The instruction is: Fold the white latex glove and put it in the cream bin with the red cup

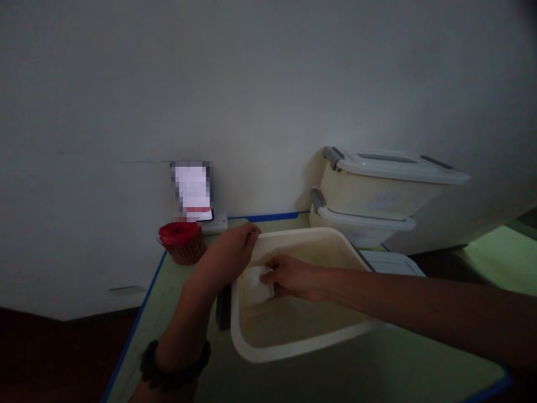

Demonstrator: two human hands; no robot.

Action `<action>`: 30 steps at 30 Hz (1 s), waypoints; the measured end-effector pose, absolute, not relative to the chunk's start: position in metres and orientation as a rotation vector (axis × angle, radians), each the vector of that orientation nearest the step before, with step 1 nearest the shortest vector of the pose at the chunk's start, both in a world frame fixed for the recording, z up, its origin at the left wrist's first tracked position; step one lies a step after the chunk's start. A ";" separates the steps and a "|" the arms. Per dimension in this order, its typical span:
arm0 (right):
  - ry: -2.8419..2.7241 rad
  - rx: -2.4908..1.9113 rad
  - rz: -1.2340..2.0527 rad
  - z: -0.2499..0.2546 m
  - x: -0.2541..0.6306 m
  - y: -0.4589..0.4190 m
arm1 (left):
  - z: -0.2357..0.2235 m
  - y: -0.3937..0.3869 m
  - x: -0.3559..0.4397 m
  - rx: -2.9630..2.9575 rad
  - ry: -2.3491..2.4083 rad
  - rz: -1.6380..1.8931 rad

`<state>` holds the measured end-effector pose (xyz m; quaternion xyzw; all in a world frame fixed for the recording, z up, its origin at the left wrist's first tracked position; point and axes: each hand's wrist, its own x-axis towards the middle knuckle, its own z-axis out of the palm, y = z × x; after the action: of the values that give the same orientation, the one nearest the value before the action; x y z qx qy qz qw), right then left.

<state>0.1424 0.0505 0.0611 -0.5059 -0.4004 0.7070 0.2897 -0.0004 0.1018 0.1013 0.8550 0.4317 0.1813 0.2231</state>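
A cream plastic storage bin [289, 351] without its lid sits tilted on the table, its inside turned up toward me. My left hand [241, 246] is closed over the far left part of its rim. Inside the bin, my right hand [287, 276] is closed on a white wipe [255, 284], thin and soft-looking, pressed against the inner left wall. Whether the wipe is paper or cloth I cannot tell. A dark latch shows on the bin's left side.
Left of the bin stands a small woven basket [184, 252] with a red lining. Behind it a phone [193, 187] leans on the wall. Two lidded storage boxes [377, 193] are stacked at the back right, near a pale lid [390, 263]. Blue tape edges the green table [153, 313].
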 end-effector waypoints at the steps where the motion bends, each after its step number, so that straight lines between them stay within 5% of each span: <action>1: -1.134 -1.421 1.826 0.055 0.139 0.051 | 0.101 0.102 -0.001 2.355 1.192 0.505; 8: -1.550 -1.723 1.449 0.036 0.150 0.060 | 0.100 0.103 -0.002 2.349 1.204 0.486; 18: -2.696 -1.555 0.010 0.084 0.152 0.048 | 0.097 0.101 0.001 2.387 1.225 0.475; 24: -3.057 -0.918 -0.035 0.067 0.156 0.057 | 0.091 0.102 0.002 2.404 1.206 0.438; 30: -3.074 -0.811 0.106 0.063 0.159 0.066 | 0.093 0.103 -0.002 2.384 1.219 0.419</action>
<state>0.1589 0.0662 0.0635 -0.2550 -0.9662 0.0334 -0.0198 -0.0020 0.1031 0.0928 0.8593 0.4393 0.1509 0.2139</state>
